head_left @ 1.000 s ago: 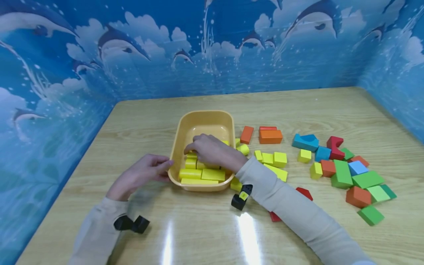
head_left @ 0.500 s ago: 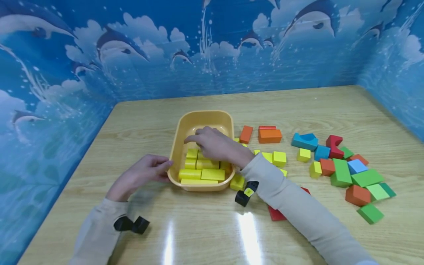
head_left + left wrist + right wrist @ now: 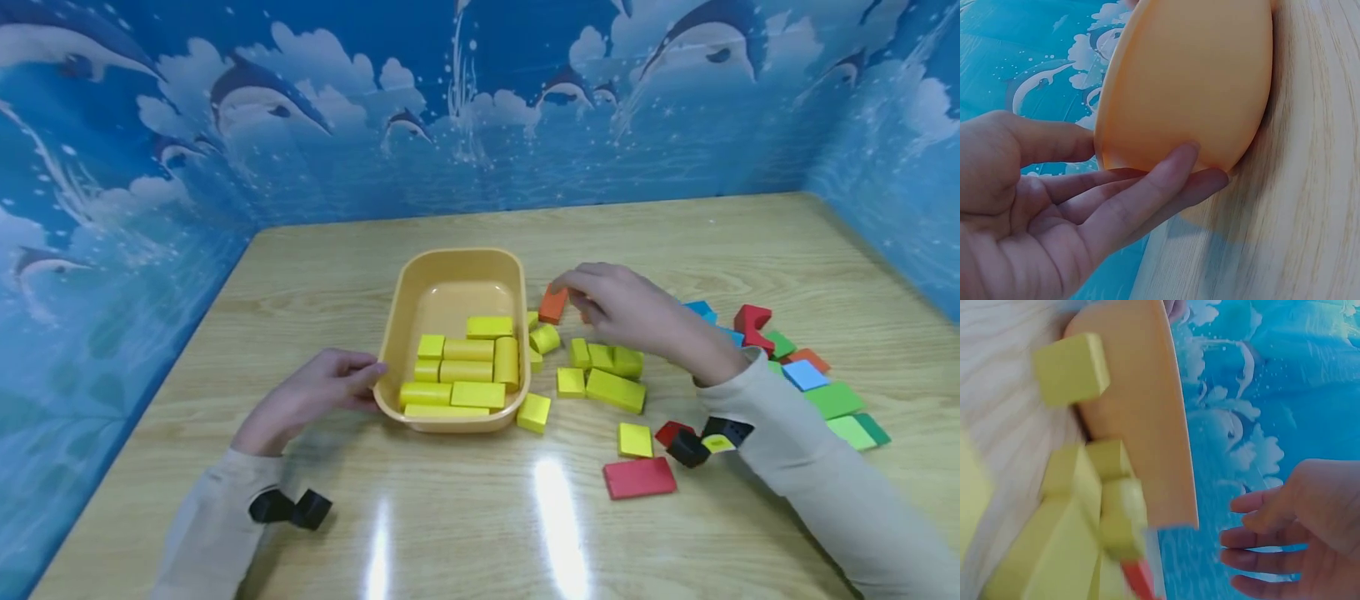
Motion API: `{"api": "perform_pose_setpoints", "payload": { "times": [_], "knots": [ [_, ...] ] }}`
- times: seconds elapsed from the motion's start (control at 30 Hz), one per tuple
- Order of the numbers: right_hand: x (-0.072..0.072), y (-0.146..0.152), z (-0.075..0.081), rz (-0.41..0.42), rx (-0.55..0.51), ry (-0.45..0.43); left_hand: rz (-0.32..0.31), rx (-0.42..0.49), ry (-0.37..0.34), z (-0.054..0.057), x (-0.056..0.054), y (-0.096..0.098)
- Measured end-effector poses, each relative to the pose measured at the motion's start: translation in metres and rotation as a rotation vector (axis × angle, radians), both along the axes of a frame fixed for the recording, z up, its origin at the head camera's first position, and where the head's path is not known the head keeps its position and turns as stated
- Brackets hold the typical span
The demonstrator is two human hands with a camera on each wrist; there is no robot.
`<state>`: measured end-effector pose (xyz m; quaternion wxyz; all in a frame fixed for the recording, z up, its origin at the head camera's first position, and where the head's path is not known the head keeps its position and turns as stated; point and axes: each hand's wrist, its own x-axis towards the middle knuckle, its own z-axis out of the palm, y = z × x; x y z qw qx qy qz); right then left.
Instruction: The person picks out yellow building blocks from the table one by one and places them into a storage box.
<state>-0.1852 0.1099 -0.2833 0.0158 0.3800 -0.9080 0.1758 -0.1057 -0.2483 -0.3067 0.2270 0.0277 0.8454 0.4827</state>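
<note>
A tan plastic tub [image 3: 457, 296] sits mid-table, its near half lined with yellow wooden blocks [image 3: 467, 372]. My left hand [image 3: 318, 396] holds its left side; in the left wrist view the thumb meets the rim and the fingers lie against the outer wall of the tub [image 3: 1191, 75]. To the right of the tub, my right hand [image 3: 630, 308] hovers over loose blocks with nothing in it. Its fingers are loosely bent in the right wrist view. An orange block [image 3: 552, 307] shows at its fingertips; other blocks behind the hand are partly hidden.
Loose yellow blocks [image 3: 615, 390] lie just right of the tub, one [image 3: 533, 413] right by its near corner. A flat red block [image 3: 640, 478] is nearer the front. Green, blue and red blocks [image 3: 834, 400] spread at far right. A dolphin-print sheet [image 3: 480, 150] borders the table.
My right hand has come up out of the tub and moved right over the loose blocks, uncovering the yellow blocks inside. The left hand stays at the tub's side.
</note>
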Motion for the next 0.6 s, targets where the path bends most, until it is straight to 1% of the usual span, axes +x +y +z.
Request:
{"api": "perform_pose_setpoints", "payload": {
  "times": [0.13, 0.37, 0.47, 0.53, 0.6],
  "knots": [
    [0.007, 0.025, -0.004, -0.027, 0.045, -0.003, 0.003, -0.002, -0.003, 0.000, 0.000, 0.000],
    [0.019, 0.050, -0.013, -0.017, 0.069, -0.014, -0.010, 0.002, 0.007, 0.002, 0.001, 0.000],
    [0.027, 0.055, -0.019, 0.023, 0.061, 0.038, -0.009, -0.002, 0.008, 0.002, 0.001, 0.000],
    [0.036, 0.055, -0.023, 0.046, 0.062, 0.072, -0.007, -0.009, 0.005, 0.002, 0.001, 0.000],
    [0.045, 0.053, -0.027, 0.048, 0.099, 0.089, -0.005, -0.015, -0.004, 0.003, 0.000, 0.001]
  ]
}}
